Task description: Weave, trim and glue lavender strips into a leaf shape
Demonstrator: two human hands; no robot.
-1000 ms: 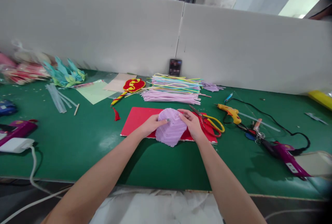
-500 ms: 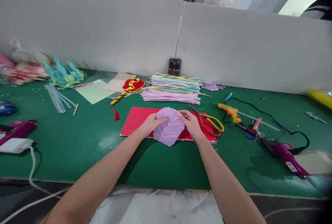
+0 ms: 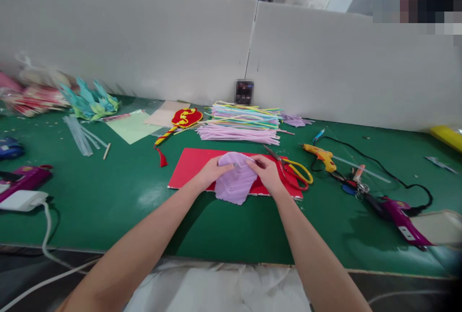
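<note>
The left hand point(image 3: 212, 171) and the right hand point(image 3: 269, 173) grip the lilac piece point(image 3: 236, 186) from its two sides, with the fingers curled on its top. The piece lies on a red sheet point(image 3: 187, 165) in the middle of the desk point(image 3: 108, 196), and scissors point(image 3: 294, 170) are just beside it. I judge this to be a pressing or shaping step. Any further move calls for light, even pressure, because the piece looks soft.

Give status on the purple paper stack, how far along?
Done: a shaped purple stack sits on the red sheet; a red-and-yellow ornament behind it looks finished. In hand: the left hand and right hand grip the stack's top from both sides. Left, probably: strips are piled behind, and the scissors and glue gun lie untouched at right.
</note>
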